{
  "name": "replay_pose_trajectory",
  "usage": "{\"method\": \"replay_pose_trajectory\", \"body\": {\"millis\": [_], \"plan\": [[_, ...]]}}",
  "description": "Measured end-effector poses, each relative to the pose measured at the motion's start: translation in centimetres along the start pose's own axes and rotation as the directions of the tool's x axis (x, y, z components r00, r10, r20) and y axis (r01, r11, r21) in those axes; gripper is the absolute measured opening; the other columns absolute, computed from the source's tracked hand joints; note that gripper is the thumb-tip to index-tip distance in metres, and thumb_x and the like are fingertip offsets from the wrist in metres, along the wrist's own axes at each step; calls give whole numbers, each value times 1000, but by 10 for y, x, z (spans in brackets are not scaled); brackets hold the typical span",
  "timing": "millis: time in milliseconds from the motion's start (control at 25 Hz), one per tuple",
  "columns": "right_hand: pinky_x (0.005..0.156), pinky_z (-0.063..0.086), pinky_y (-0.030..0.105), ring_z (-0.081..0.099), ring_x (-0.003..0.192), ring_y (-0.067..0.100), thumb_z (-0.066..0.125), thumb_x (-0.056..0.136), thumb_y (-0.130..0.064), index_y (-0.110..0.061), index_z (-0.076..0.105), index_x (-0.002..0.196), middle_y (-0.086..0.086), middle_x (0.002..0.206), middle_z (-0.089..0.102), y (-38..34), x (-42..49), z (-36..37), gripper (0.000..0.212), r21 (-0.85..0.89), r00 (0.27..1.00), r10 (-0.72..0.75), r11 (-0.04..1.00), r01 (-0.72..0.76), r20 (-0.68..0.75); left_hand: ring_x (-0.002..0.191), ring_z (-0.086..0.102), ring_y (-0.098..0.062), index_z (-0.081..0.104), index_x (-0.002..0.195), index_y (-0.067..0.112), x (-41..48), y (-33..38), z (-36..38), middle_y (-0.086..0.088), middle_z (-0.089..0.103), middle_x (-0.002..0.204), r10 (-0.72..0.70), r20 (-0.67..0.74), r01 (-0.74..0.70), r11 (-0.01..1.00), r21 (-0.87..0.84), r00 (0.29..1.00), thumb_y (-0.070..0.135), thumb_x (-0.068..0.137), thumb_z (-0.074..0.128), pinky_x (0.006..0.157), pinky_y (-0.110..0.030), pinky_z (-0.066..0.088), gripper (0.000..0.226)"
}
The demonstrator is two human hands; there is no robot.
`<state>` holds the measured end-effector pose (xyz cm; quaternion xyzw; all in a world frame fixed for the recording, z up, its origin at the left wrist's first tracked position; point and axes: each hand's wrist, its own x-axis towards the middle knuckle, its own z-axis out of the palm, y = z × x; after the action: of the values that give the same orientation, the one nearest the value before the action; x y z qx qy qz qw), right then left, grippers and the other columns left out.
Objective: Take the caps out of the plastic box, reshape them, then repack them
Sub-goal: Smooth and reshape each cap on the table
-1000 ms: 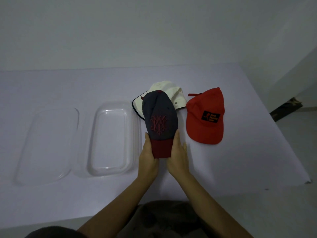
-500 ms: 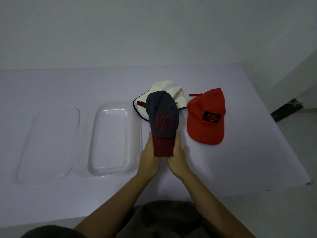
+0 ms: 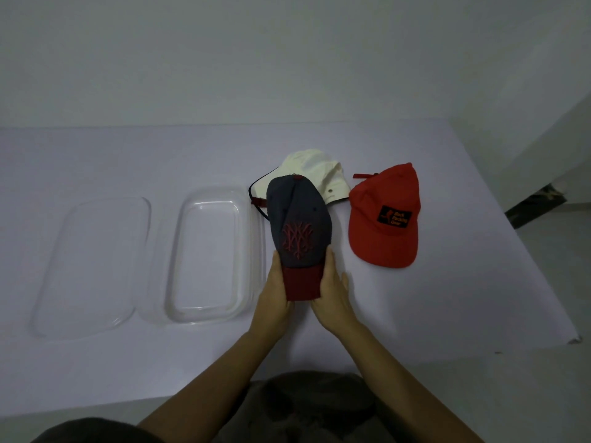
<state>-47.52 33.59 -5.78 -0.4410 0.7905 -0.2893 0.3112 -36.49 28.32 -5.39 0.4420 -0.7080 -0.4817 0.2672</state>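
brim of the navy cap sits between left hand and right hand, fingers holding its sides.

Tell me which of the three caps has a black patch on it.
The all-red cap, farthest right. The grey cap bears red stitching instead, and the white cap shows no patch.

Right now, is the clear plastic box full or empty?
Empty: the clear plastic box has its top open, and only its bare bottom shows inside.
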Motion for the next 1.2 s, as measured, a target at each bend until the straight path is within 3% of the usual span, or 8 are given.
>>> {"method": "replay_pose_trajectory", "body": {"millis": [160,360,480,600,720,800,920,1200], "plan": [[118,1,45,11,146,21,39,89,-37,-21,-31,137,6,159,1,28,-9,6,86,-125,996,-40,991,50,83,139,24,-6,-3,148,23,-10,-16,2,2,16,155,-42,167,29,997,77,985,35,99,38,111,-11,19,65],[118,-7,46,-3,147,21,45,92,-20,-14,-36,132,11,157,-14,46,-18,9,91,-289,976,-5,955,69,216,143,19,-31,-24,139,9,-19,-52,6,-19,-9,156,31,333,-131,951,282,942,18,84,52,113,-43,30,94],[117,-9,41,-10,146,20,43,88,-6,-15,-31,136,9,157,-18,51,-18,6,88,-248,974,17,968,40,226,144,15,-31,-25,139,11,-21,-54,3,-14,-15,155,-5,378,-110,953,282,926,18,80,50,113,-43,31,96],[118,-7,39,-12,146,20,41,80,6,-13,-19,145,6,157,-16,56,-15,-4,91,-185,979,62,982,-25,196,145,2,-22,-18,141,4,-22,-41,3,-11,-13,154,-59,317,-22,969,245,947,21,77,48,118,-40,19,94],[120,-2,38,-9,146,23,43,76,13,-8,-12,146,10,157,-13,58,-5,-20,92,-130,992,115,986,-108,47,142,21,-24,-12,144,12,-14,-21,-2,-10,0,157,-33,191,-3,982,187,981,14,83,49,116,-38,26,86],[120,0,37,-7,146,23,43,77,14,-6,-7,147,11,158,-9,50,14,-33,88,-122,997,75,989,-79,-32,136,34,-31,-8,145,16,7,-6,-7,-12,8,158,17,116,-38,983,180,993,-5,82,48,112,-40,33,87],[116,0,31,-3,147,23,41,85,7,-6,3,148,10,159,-1,24,59,-54,75,-143,995,-32,990,17,-99,142,22,-27,-3,148,7,58,21,-12,-11,7,158,92,77,-105,975,196,993,-13,80,40,116,-32,22,83],[106,37,37,44,127,29,42,97,-23,-4,38,136,15,137,47,-14,165,-75,43,81,998,47,996,-49,34,118,47,-34,20,140,1,189,34,-34,-20,40,138,30,88,-55,951,304,996,2,88,38,100,-41,41,55]]}}
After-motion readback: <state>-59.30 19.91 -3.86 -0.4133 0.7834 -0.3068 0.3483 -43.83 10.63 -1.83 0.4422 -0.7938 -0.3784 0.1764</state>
